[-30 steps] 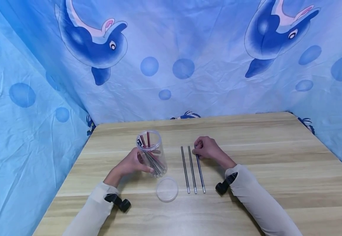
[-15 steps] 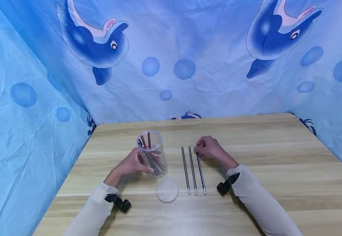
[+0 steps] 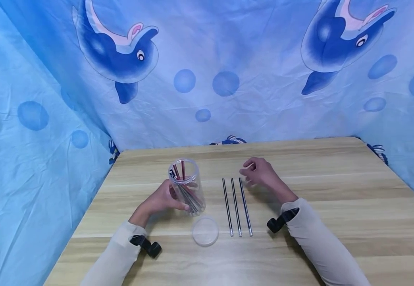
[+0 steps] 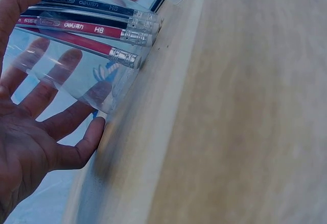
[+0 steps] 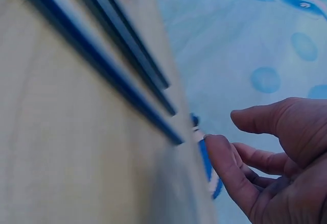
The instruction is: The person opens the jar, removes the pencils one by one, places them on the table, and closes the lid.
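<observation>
My left hand [image 3: 164,198] grips a clear plastic jar [image 3: 199,186] by its side, the fingers and thumb curved around the wall. Inside lean several pencils, red and dark ones, and in the left wrist view a red pencil [image 4: 82,26] shows its eraser end down. Three dark pencils lie side by side on the table: a left one [image 3: 227,206], a middle one [image 3: 236,206] and a right, bluer one [image 3: 245,206]. Just beyond the right pencil's far end hovers my right hand [image 3: 260,172], thumb and fingertips apart, nothing between them.
A clear round lid [image 3: 205,231] lies flat on the wooden table [image 3: 317,178], in front of the jar and left of the pencil row. Behind the table's far edge hangs a blue dolphin-print curtain [image 3: 199,51].
My right hand has let go of the right pencil and lifted away, up and to the right. The left hand still holds the jar in place.
</observation>
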`<state>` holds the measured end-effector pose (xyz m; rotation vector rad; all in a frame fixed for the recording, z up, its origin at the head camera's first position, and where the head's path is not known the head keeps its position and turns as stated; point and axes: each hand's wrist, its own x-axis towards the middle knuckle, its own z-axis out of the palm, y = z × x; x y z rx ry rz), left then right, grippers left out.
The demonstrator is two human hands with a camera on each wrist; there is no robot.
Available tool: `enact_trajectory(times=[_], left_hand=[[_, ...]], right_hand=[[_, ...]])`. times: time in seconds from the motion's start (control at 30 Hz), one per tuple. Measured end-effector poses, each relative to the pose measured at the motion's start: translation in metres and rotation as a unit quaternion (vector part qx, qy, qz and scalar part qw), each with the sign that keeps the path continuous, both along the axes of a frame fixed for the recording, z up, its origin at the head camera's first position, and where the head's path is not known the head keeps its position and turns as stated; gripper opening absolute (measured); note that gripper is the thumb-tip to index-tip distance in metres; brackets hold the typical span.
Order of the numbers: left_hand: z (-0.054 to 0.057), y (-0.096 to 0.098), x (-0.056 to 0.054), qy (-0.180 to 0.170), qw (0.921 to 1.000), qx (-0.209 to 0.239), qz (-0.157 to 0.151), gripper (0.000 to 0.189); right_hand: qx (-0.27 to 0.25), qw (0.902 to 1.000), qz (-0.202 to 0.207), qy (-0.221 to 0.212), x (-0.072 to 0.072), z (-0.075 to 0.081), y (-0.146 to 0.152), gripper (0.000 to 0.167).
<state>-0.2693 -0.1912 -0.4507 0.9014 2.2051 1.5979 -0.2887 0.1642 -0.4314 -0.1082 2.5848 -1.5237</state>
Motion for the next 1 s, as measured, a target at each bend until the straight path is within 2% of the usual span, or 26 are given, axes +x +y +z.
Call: enact_trajectory(times=[0.23, 0.37, 0.47, 0.57, 0.63, 0.7, 0.8, 0.9, 1.0], left_hand=[[-0.002, 0.002, -0.002, -0.005, 0.9999, 0.011, 0.000, 0.074], [-0.002, 0.001, -0.001, -0.009, 0.9998, 0.018, -0.008, 0.074], [0.000, 0.001, -0.001, -0.012, 0.9998, 0.017, -0.007, 0.074], [0.002, 0.002, -0.003, -0.009, 0.9999, 0.008, -0.001, 0.074], [0.003, 0.003, -0.004, -0.006, 0.9999, 0.009, -0.004, 0.074], [0.003, 0.003, -0.004, 0.000, 0.9999, 0.011, -0.008, 0.073], [0.001, 0.001, -0.002, 0.004, 0.9995, 0.023, -0.020, 0.071], [-0.002, -0.002, -0.002, 0.014, 0.9993, 0.023, -0.026, 0.067], [-0.004, -0.004, -0.001, 0.035, 0.9992, 0.009, -0.014, 0.063]], right_hand=[[-0.090, 0.9950, -0.003, 0.043, 0.015, 0.031, -0.006, 0.041], [-0.098, 0.9920, 0.012, 0.079, 0.035, 0.053, -0.022, 0.040], [-0.074, 0.9880, 0.062, 0.120, 0.059, 0.073, -0.038, 0.041], [-0.024, 0.9776, 0.126, 0.167, 0.085, 0.093, -0.053, 0.043], [0.001, 0.9705, 0.160, 0.180, 0.101, 0.104, -0.062, 0.046], [0.019, 0.9654, 0.185, 0.183, 0.111, 0.109, -0.071, 0.048], [0.023, 0.9632, 0.207, 0.170, 0.119, 0.110, -0.087, 0.051], [0.025, 0.9609, 0.221, 0.165, 0.119, 0.105, -0.104, 0.053], [0.026, 0.9598, 0.229, 0.160, 0.116, 0.099, -0.120, 0.058]])
